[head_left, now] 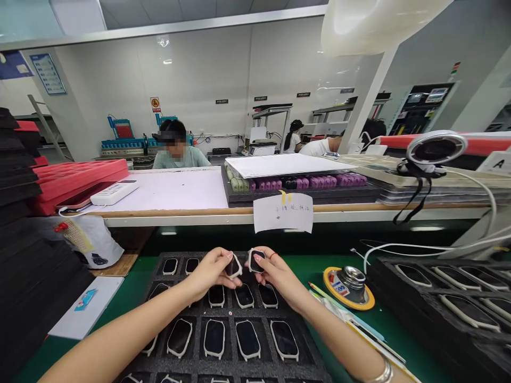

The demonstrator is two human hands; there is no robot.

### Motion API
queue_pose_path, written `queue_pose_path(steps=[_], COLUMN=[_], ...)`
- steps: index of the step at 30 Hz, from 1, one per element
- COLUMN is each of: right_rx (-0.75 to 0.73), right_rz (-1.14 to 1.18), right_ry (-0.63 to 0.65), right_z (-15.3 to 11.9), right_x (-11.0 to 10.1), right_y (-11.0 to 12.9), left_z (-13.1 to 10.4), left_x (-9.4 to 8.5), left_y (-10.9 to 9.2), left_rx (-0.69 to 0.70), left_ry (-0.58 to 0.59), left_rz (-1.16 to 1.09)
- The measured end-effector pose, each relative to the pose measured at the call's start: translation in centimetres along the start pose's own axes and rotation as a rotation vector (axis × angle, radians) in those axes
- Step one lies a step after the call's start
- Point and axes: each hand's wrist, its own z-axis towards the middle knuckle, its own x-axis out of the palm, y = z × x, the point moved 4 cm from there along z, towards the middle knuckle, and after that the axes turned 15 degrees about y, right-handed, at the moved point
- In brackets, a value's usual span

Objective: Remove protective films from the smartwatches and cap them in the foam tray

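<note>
My left hand (215, 270) is closed on a smartwatch case (235, 267) with a dark screen and a pale frame, held tilted. Right beside it, my right hand (271, 268) pinches a second pale-framed smartwatch case (255, 260), its thumb on the screen. Both are above the far rows of a black foam tray (231, 314). Several similar watch cases (214, 338) lie screen-up in the tray's slots. My forearms and hands hide part of the tray.
A second foam tray (403, 303) with watch cases stands at right. Between the trays are a round yellow-rimmed dispenser (349, 287) and pens (359, 319). Black foam trays (18, 266) are stacked at left. A shelf edge (191, 217) crosses ahead, with a paper note (283, 213). People sit beyond.
</note>
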Motion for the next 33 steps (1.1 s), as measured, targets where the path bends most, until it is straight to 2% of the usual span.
queue_pose_path(steps=[4, 9, 18, 27, 33], right_rx=[-0.017, 0.004, 0.029, 0.045, 0.004], right_rz=[0.245, 0.529, 0.554, 0.578, 0.534], right_ry=[0.087, 0.233, 0.309, 0.399, 0.382], right_z=[0.0, -0.1, -0.3, -0.4, -0.3], right_x=[2.0, 2.5, 2.7, 2.9, 2.7], right_y=[0.4, -0.1, -0.5, -0.5, -0.9], left_z=[-1.6, -2.1, -2.8, -3.2, -3.6], left_x=[0.0, -0.7, -0.6, -0.1, 0.0], left_y=[0.6, 0.7, 0.2, 0.2, -0.1], left_rx=[0.021, 0.11, 0.185, 0.188, 0.174], left_ry=[-0.06, -0.155, -0.167, -0.075, -0.014], left_rz=[-0.051, 0.07, 0.242, 0.283, 0.282])
